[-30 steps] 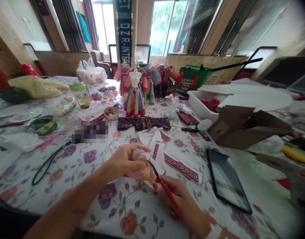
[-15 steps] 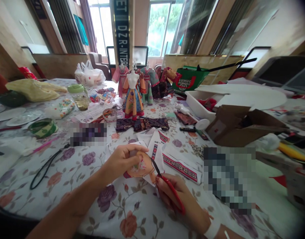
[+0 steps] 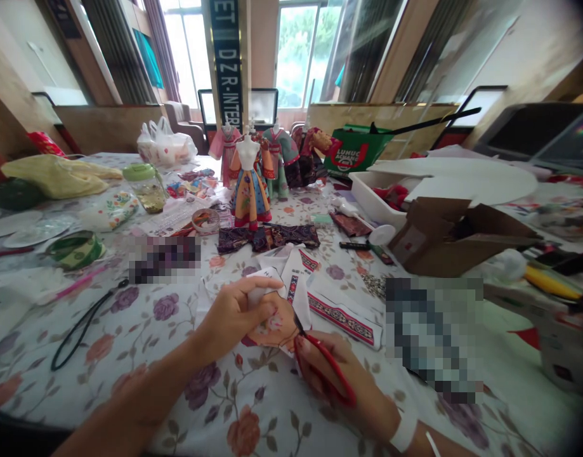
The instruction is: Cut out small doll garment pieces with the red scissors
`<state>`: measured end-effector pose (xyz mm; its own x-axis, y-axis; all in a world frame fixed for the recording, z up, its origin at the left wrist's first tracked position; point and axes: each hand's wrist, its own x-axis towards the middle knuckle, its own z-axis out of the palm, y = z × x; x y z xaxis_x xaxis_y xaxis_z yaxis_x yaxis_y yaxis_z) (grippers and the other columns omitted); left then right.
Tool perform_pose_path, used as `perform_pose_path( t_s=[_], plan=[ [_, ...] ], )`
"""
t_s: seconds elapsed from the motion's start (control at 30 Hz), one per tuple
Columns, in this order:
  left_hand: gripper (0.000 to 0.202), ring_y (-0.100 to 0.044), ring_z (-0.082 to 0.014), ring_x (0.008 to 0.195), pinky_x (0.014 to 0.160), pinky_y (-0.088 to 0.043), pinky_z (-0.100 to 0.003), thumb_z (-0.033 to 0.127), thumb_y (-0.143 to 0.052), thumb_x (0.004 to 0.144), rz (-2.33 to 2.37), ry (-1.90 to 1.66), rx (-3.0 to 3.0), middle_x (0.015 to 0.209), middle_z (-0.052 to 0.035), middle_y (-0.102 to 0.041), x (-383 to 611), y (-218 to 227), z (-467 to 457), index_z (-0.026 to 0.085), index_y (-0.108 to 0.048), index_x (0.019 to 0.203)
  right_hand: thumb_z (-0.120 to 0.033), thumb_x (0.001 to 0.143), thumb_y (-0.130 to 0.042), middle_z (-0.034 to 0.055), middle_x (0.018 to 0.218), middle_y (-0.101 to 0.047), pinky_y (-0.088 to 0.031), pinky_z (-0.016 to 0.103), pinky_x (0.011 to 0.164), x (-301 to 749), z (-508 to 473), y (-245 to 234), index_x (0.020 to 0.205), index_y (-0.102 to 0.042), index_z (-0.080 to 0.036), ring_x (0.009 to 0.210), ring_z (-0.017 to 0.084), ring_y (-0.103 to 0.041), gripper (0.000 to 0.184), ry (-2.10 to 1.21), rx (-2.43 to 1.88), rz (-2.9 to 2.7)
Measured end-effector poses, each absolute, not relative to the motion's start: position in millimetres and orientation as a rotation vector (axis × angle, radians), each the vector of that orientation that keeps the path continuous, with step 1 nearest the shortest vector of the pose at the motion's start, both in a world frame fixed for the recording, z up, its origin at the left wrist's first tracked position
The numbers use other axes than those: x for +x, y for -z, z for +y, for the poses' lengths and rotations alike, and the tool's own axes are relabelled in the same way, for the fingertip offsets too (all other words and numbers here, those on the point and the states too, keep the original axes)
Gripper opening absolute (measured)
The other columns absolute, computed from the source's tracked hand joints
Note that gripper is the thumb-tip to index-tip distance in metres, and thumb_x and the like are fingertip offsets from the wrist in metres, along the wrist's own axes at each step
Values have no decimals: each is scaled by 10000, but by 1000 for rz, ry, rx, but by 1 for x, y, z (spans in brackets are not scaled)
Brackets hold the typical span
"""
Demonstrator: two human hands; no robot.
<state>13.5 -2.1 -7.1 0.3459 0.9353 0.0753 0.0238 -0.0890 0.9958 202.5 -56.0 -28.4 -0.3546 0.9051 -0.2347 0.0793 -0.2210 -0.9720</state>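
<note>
My left hand (image 3: 238, 314) pinches an orange printed fabric piece (image 3: 276, 322) with a flower motif and dark outlines, its thumb on top. In my right hand (image 3: 336, 371) are red-handled scissors (image 3: 323, 355), their dark blades at the right edge of the fabric piece. How far the blades are parted I cannot tell. Just beyond lie white fabric strips with red patterned bands (image 3: 343, 317). A folded dark patterned cloth (image 3: 284, 237) rests farther back, in front of a small dress form (image 3: 250, 184) in an orange and blue skirt.
More dressed miniature forms (image 3: 278, 158) stand behind. On the left are a lidded jar (image 3: 145, 189), green tape (image 3: 76, 246) and a black cord (image 3: 84, 327). A cardboard box (image 3: 443, 238), white tray (image 3: 379, 200) and green bag (image 3: 358, 149) sit on the right.
The view has shifted slightly, so things sit a little farther left. The scissor blades look closer together, and the orange fabric piece lies flatter under my left thumb.
</note>
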Motion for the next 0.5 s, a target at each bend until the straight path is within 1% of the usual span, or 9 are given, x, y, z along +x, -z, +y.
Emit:
perform_pose_path(
  t_s=[0.07, 0.13, 0.27, 0.37, 0.43, 0.5],
  plan=[
    [292, -559, -112, 708, 616, -451, -198, 238, -654, 781, 958, -995, 1473, 914, -36, -638, 16, 9, -4, 184, -662, 1068, -671, 815, -471, -54, 397, -399, -224, 186, 339, 202, -56, 26, 536, -422, -183, 333, 51, -334, 565, -1619, -1216, -1425],
    [289, -570, -122, 728, 633, -460, -208, 227, -648, 778, 998, -998, 1492, 949, -45, -644, 18, 11, -5, 182, -663, 1063, -678, 812, -467, -49, 399, -406, -233, 190, 348, 202, -56, 23, 533, -424, -182, 346, 56, -343, 570, -1600, -1214, -1442],
    [309, -554, -114, 662, 587, -448, -207, 248, -643, 781, 1064, -981, 1494, 875, -35, -647, 19, 9, -7, 176, -652, 1081, -679, 810, -469, -56, 399, -401, -225, 186, 336, 201, -57, 22, 542, -420, -183, 333, 51, -326, 566, -1627, -1229, -1420],
    [295, -550, -111, 684, 608, -447, -201, 276, -646, 786, 1065, -996, 1494, 906, -32, -648, 18, 6, -8, 182, -660, 1065, -675, 816, -465, -63, 395, -392, -219, 181, 328, 201, -57, 21, 548, -420, -183, 320, 45, -312, 562, -1640, -1240, -1422],
    [275, -515, -90, 626, 561, -422, -186, 295, -640, 792, 1079, -1010, 1509, 868, -17, -645, 17, 5, -8, 185, -671, 1043, -667, 820, -468, -65, 386, -387, -220, 178, 329, 201, -57, 20, 547, -420, -183, 317, 44, -316, 558, -1632, -1244, -1428],
    [258, -460, -71, 552, 501, -383, -174, 304, -630, 800, 1100, -1004, 1525, 790, 0, -634, 18, 4, -8, 187, -681, 1024, -664, 822, -468, -64, 381, -384, -225, 177, 327, 201, -57, 19, 546, -417, -185, 319, 47, -322, 556, -1632, -1250, -1425]
  ],
)
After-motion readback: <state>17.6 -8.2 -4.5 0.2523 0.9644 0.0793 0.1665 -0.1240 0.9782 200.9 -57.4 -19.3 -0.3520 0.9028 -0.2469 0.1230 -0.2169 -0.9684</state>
